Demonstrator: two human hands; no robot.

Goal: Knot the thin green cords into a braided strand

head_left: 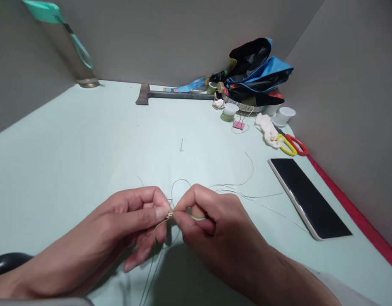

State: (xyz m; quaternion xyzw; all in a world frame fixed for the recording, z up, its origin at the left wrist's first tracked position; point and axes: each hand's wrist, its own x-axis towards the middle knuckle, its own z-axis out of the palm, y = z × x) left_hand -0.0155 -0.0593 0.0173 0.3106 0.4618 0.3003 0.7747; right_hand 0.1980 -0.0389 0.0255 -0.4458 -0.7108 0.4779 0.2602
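Thumb and forefinger of my left hand (135,221) pinch a small knotted piece of thin cord (169,216). Right against it, my right hand (211,216) is closed in a pinch on the same cord, close to the knot. Pale green strands run down from the knot towards the table's near edge. Other thin loose strands (237,185) spread over the table to the right, and one loops up behind the fingertips. Exactly how the cord passes between the fingers is hidden.
Behind lie an axe (177,94), an open blue-black bag (259,76), thread spools (229,112) and a pink binder clip (239,124). To the right are scissors (293,144) and a phone (309,197). A bottle (66,51) stands at back left.
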